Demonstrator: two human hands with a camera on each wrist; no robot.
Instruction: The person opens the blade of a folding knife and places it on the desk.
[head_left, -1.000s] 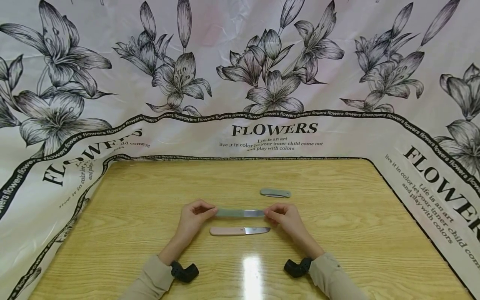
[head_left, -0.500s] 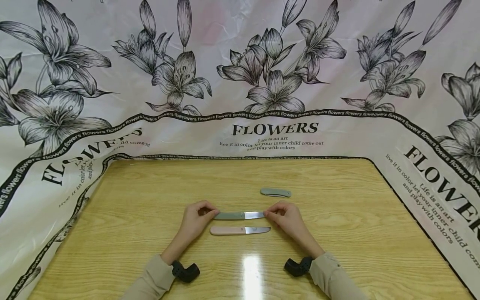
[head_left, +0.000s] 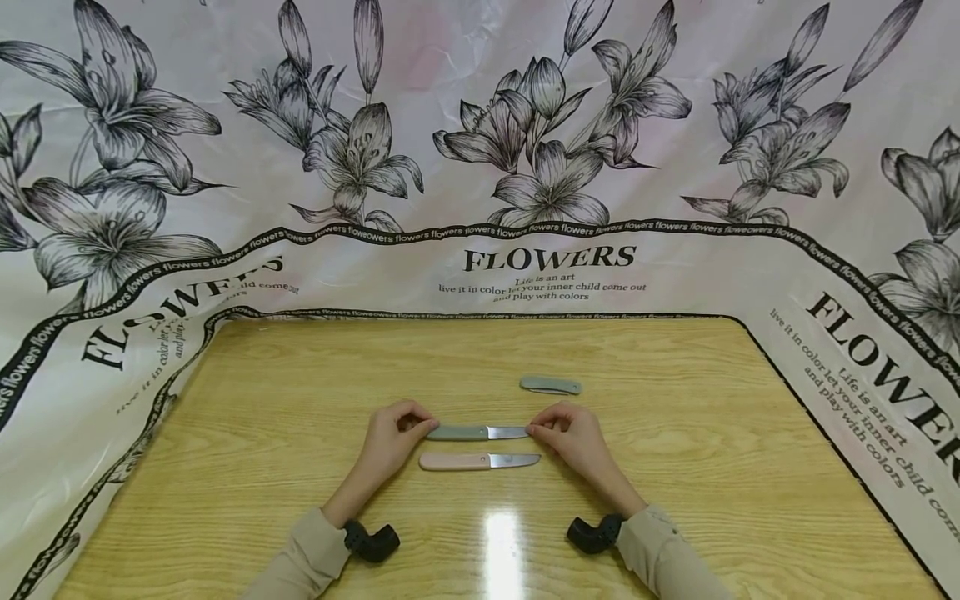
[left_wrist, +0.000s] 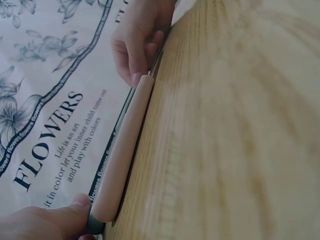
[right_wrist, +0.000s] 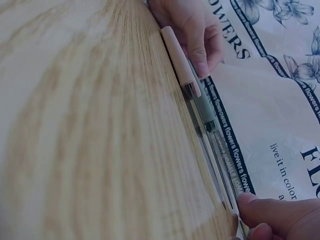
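An unfolded pocket knife with a grey-green handle [head_left: 459, 432] lies lengthwise between my hands, its blade [head_left: 507, 432] pointing right. My left hand [head_left: 388, 440] pinches the handle's end between thumb and fingers. The blade's tip is pinched by my right hand [head_left: 574, 435]. Just in front, roughly parallel, rests a pink-handled knife [head_left: 456, 462] with its blade out, untouched. In the left wrist view the pink handle [left_wrist: 125, 150] hides most of the green knife. The right wrist view shows the green handle [right_wrist: 202, 109] beyond the pink one.
A second grey-green pocket knife [head_left: 551, 385], folded, lies farther back to the right. All of it is on a wood-grain table [head_left: 300, 367]. A flower-printed sheet [head_left: 555, 267] borders the table's back and sides.
The grey-green knife has turned so its handle's side shows and has come slightly nearer the pink knife. Both hands have kept their pinch and barely moved.
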